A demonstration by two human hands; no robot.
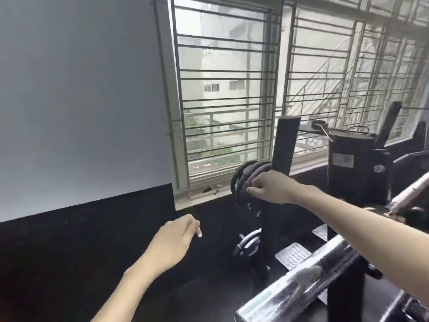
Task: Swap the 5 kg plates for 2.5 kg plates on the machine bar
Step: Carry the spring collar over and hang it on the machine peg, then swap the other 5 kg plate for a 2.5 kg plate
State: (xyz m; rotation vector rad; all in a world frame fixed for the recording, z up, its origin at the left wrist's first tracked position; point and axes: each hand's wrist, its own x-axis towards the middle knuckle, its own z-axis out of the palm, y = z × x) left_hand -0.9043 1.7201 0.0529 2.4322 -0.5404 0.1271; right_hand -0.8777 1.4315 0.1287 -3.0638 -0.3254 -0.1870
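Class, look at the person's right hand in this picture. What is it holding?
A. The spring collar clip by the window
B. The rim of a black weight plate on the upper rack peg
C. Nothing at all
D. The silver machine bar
B: the right hand curls its fingers over the rim of a black weight plate stacked beside the rack's upright post.

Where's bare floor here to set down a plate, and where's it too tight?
The dark floor left of the left hand, bordered by the white wall and window sill, is bare. It's crowded to the right: the right hand grips plates on the rack post, with lower plates and machine frame close by.
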